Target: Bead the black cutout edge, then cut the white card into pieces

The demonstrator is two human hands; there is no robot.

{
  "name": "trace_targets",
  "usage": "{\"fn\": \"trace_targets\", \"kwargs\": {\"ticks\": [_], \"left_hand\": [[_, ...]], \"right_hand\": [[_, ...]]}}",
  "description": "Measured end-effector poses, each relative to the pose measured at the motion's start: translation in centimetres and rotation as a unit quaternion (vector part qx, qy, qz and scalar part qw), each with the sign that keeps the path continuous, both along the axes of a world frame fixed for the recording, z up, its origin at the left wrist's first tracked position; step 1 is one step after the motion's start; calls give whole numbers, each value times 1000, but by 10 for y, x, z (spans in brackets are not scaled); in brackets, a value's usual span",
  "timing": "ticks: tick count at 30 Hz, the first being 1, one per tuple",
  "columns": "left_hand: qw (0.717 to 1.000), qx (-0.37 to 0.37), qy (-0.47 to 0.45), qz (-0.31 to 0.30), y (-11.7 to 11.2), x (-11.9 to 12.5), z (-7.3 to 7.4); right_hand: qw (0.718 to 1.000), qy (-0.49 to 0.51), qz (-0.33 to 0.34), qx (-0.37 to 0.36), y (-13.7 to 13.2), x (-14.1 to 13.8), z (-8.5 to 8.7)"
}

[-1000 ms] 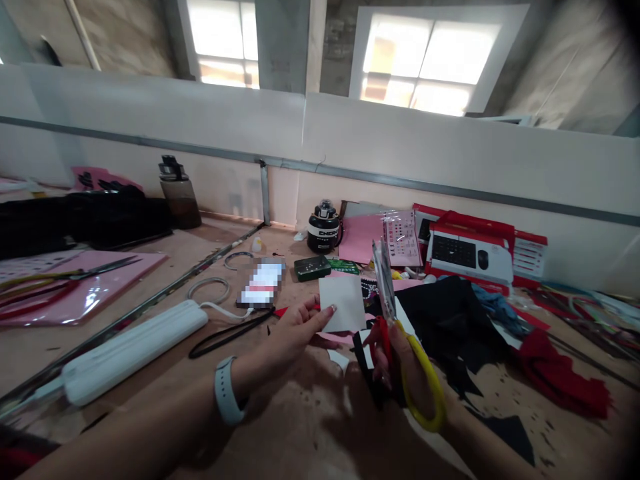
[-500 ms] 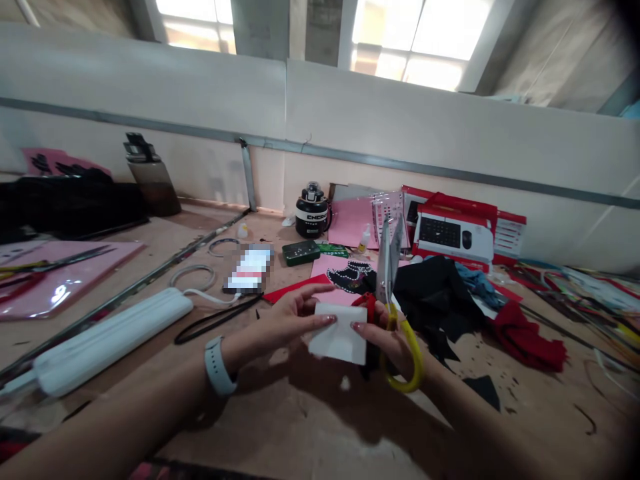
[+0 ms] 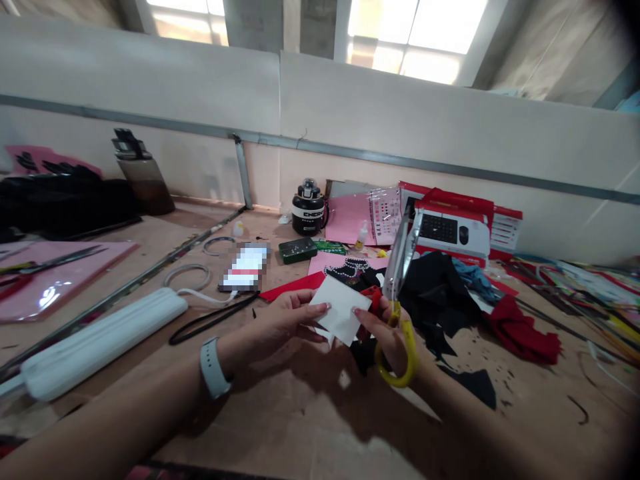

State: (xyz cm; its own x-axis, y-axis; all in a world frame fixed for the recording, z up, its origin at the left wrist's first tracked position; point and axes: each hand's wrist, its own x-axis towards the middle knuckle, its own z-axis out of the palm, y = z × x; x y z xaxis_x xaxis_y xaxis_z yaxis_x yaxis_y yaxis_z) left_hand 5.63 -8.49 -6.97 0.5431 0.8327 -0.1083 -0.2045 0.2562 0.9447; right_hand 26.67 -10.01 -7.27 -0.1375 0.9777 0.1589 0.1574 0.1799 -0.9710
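A small square of white paper (image 3: pixel 341 308) is held between my two hands, turned cornerwise. My left hand (image 3: pixel 291 317) pinches its left side, thumb on top and fingers underneath. On the right, the thumb of my right hand (image 3: pixel 393 340) presses the paper's other edge. That same hand also carries scissors (image 3: pixel 403 263), whose blades point up and away; one handle is yellow, the other red. Beyond the paper lies a black fabric piece edged with pearl-like beads (image 3: pixel 350 267), partly covered. Black cloth (image 3: pixel 430 293) is just right of the scissors.
A phone (image 3: pixel 246 267), a white power strip (image 3: pixel 105 340) and a dark green box (image 3: pixel 298 251) lie to the left. Behind stand a black bottle (image 3: pixel 307 212) and a keyboard box (image 3: pixel 453 230). Red cloth (image 3: pixel 525 333) and black scraps (image 3: pixel 473 387) lie at right.
The white paper has turned from nearly square-on to cornerwise in my hands. The scissors' blades have tilted to the right. My view has shifted slightly.
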Motion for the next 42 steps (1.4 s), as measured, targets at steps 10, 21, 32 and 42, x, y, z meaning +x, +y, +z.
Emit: {"fn": "trace_targets", "kwargs": {"ticks": [10, 21, 32, 42], "left_hand": [[993, -23, -33, 108, -9, 15, -1], [939, 74, -125, 312, 18, -11, 17], [939, 66, -159, 297, 10, -8, 25], [953, 58, -140, 261, 6, -7, 12]], "right_hand": [[999, 30, -6, -13, -8, -13, -12], [982, -131, 137, -1, -9, 4, -23], [950, -243, 197, -15, -14, -1, -4], [957, -221, 190, -3, -20, -5, -4]]}}
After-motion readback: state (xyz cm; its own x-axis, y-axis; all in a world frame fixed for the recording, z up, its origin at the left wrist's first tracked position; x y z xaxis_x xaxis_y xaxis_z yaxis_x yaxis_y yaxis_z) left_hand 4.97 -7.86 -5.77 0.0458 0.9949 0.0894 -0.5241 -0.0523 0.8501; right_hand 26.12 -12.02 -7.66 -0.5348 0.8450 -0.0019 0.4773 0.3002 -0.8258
